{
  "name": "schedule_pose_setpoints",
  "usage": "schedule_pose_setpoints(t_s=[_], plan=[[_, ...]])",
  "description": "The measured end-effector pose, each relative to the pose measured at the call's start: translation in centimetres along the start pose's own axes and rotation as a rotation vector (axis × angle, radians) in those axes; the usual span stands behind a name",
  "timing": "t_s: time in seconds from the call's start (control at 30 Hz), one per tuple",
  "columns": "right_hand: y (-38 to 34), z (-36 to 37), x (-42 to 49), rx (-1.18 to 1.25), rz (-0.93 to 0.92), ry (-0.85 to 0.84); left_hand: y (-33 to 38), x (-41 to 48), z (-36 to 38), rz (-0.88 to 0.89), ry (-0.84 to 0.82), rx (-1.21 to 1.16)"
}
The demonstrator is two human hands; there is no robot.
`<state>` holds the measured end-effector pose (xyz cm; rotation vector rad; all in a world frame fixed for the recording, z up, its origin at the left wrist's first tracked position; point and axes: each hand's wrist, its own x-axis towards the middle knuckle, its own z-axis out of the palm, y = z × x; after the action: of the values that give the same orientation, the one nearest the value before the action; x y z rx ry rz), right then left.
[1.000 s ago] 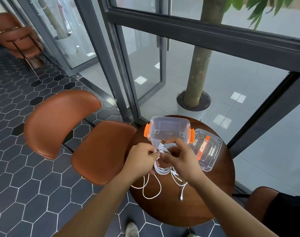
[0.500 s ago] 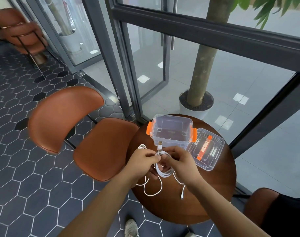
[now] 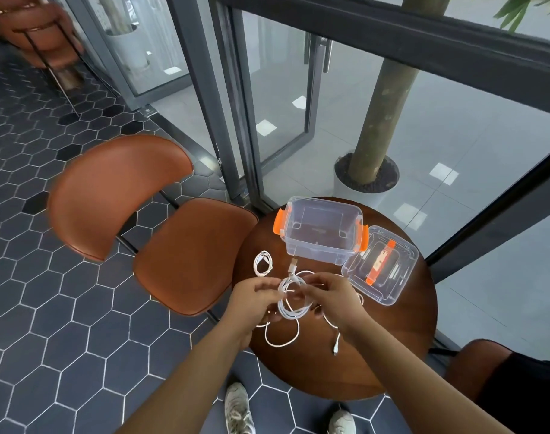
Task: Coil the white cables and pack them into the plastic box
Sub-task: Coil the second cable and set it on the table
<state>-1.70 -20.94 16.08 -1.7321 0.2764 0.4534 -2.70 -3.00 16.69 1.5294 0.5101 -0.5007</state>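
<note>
Two hands on one cable, single head view. Left hand (image 3: 251, 296) and right hand (image 3: 333, 294) both curl round a half-wound cable (image 3: 291, 305), one on each side of the loop bundle, held just above the round wooden table (image 3: 392, 339). The exact finger pinch is blurred; both hands are clearly grasping, not loose.

- USB plug (image 3: 294, 264) of that cable sticks out of the bundle, pointing toward the box.
- Loose tail (image 3: 281, 338) hangs from the bundle in one loop on the tabletop near the table's near edge. A second strand runs under the right hand and ends in a small connector (image 3: 335, 349) lying on the wood.
- Small coiled cable (image 3: 262, 263) lies flat on the table, left of the plug, apart from both hands and outside the box.
- Plastic box (image 3: 314, 249): clear, orange latches (image 3: 279, 222) on both ends, upright at the far side of the table, no cable inside.
- Lid (image 3: 402, 255) lies just beside the box on its right, orange handle strip visible.

Surroundings: brown chair (image 3: 161, 220) left of the table, hex-tile floor (image 3: 48, 308), glass wall beyond with a potted tree trunk (image 3: 380, 120) behind it, two shoes (image 3: 239, 408) at bottom edge.
</note>
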Motion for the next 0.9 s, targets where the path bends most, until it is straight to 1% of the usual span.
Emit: schedule_pose_setpoints(t_s=[0.17, 0.33, 0.57, 0.77, 0.9], plan=[[1.7, 2.3, 2.4, -0.051, 0.064, -0.027, -2.4, 1.4, -1.5, -0.057, 0.058, -0.036], [3.4, 5.4, 5.1, -0.088, 0.134, -0.044, -4.2, 4.0, -3.7, -0.067, 0.146, 0.010], [5.0, 9.6, 11.3, -0.216, 0.168, -0.033, -6.3, 10.2, -7.3, -0.065, 0.191, 0.087], [6.5, 12.2, 15.8, -0.277, 0.164, 0.022, -7.4, 15.6, -8.8, -0.076, 0.243, 0.153], [8.2, 11.4, 17.4, -0.382, 0.169, 0.124, -8.0, 18.1, -7.0, -0.032, 0.219, 0.226]])
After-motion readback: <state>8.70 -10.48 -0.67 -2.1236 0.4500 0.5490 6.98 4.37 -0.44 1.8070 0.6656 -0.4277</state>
